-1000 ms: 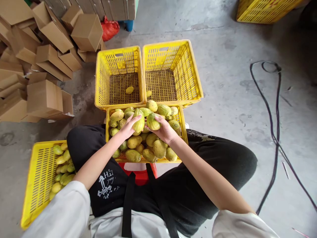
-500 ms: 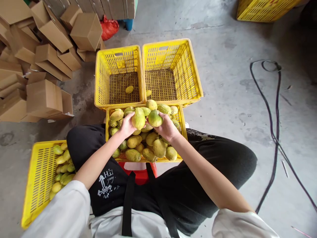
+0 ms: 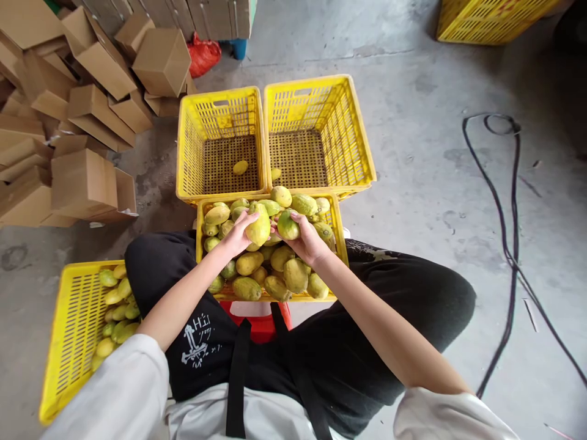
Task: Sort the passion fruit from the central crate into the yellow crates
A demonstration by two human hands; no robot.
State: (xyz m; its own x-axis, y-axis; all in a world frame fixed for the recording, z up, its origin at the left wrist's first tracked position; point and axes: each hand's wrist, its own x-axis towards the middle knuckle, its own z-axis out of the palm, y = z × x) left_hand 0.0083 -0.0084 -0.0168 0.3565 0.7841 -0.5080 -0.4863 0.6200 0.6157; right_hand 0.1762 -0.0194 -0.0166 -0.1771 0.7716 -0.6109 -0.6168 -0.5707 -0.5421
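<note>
Left hand (image 3: 238,237) clamped on yellow fruit (image 3: 258,227), right hand (image 3: 310,242) on green fruit (image 3: 287,225), now rotated.

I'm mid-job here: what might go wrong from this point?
The left hand holds a yellow-green fruit and the right hand a greener fruit, close together; they might knock and bruise.

If either slips, it would probably strike the heaped fruit below.

The top fruit lies by the far rim of the full crate; a nudge could roll it into the left crate or right crate.

White top (image 3: 114,391) — black trousers (image 3: 385,305), white print (image 3: 195,348).
</note>
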